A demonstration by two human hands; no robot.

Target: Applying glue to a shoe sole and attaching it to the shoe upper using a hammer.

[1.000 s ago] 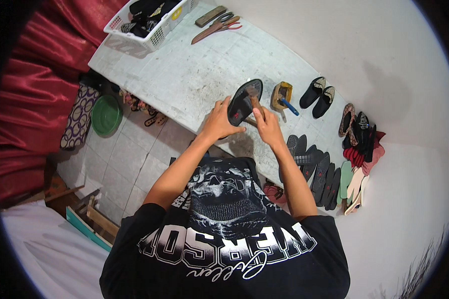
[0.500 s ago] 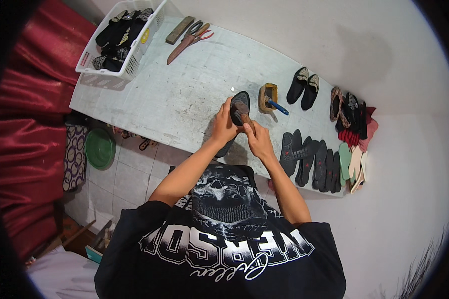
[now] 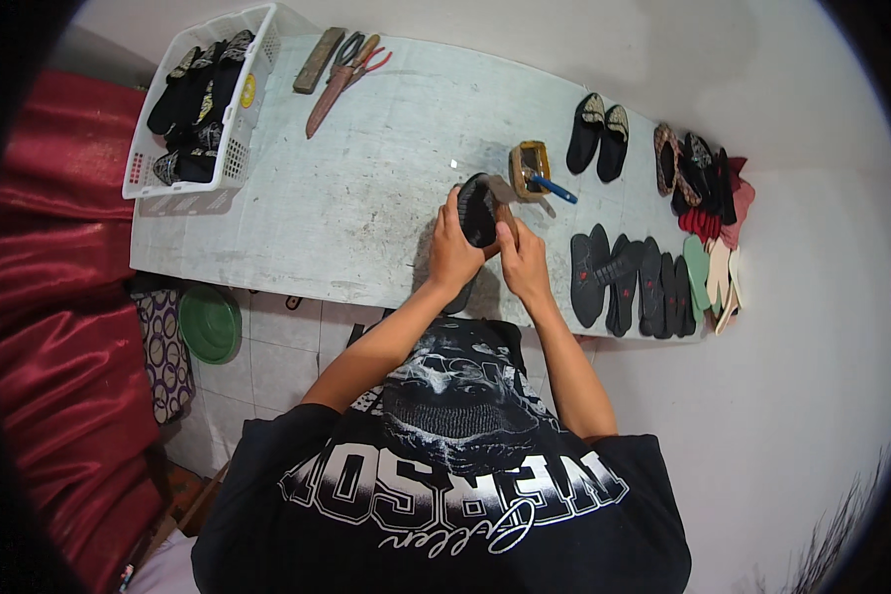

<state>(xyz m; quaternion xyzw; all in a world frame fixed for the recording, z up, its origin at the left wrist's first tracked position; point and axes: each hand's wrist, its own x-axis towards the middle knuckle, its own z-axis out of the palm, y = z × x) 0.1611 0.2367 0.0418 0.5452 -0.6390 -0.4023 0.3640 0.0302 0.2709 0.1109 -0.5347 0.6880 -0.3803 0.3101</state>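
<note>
A black shoe [image 3: 477, 212] is held over the near part of the table by my left hand [image 3: 451, 246], its fingers wrapped along the shoe's left side. My right hand [image 3: 525, 259] grips the wooden handle of a hammer [image 3: 504, 190]. The hammer's blurred head sits just right of the shoe's upper end; whether it touches the shoe I cannot tell. Beneath my hands, a dark object [image 3: 458, 299] shows partly at the table's front edge. Beyond the hammer stands a yellowish square tub [image 3: 529, 156] with a blue-handled brush [image 3: 554, 189] leaning in it.
On the pale table [image 3: 366, 198], a white basket [image 3: 233, 148] of shoes stands far left. Nearby lie a sheathed knife [image 3: 329, 99], red-handled pliers [image 3: 374, 63] and a greyish block [image 3: 320, 61]. Rightward are a pair of black shoes [image 3: 613, 147], black soles [image 3: 589, 277] and more shoes [image 3: 666, 163].
The hammer head has moved from over the shoe to its right side. The shoe has tilted, now showing a darker surface. The whole view has shifted slightly.
</note>
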